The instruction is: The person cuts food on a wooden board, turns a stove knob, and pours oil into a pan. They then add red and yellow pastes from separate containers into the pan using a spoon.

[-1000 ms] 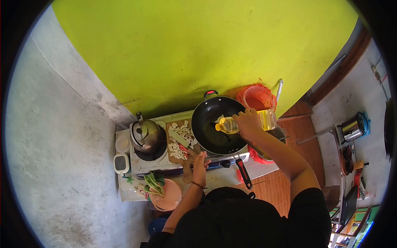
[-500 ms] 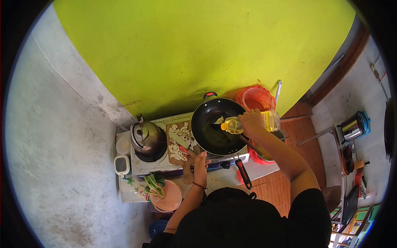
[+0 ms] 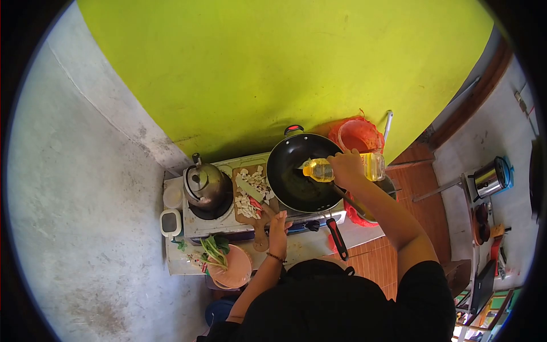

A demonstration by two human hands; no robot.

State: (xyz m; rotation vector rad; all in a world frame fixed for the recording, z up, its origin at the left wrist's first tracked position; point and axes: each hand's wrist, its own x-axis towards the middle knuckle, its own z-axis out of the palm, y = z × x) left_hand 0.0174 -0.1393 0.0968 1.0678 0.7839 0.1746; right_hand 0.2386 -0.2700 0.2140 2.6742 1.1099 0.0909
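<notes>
My right hand [image 3: 346, 169] grips a clear bottle of yellow oil [image 3: 373, 166], tipped on its side with its mouth over the black wok [image 3: 290, 185]. The wok sits on the stove [image 3: 227, 229], with a dark, shiny surface inside. My left hand [image 3: 278, 235] is near the handle of the wooden cutting board [image 3: 261, 238], its fingers apart and nothing visible in it. White chopped pieces [image 3: 246, 206], some red pieces and a knife [image 3: 249, 190] lie on the board.
A metal kettle [image 3: 206, 185] stands on the left burner. Leafy greens [image 3: 215, 251] lie over a round pinkish container [image 3: 236, 269] at the front left. Behind the wok at the right is a red bag-lined bucket [image 3: 358, 135]. The wok's handle [image 3: 337, 239] sticks out toward me.
The view has shifted slightly. The bottle in my right hand is still tipped over the wok, its mouth a little farther left relative to the wok. My left hand has barely moved.
</notes>
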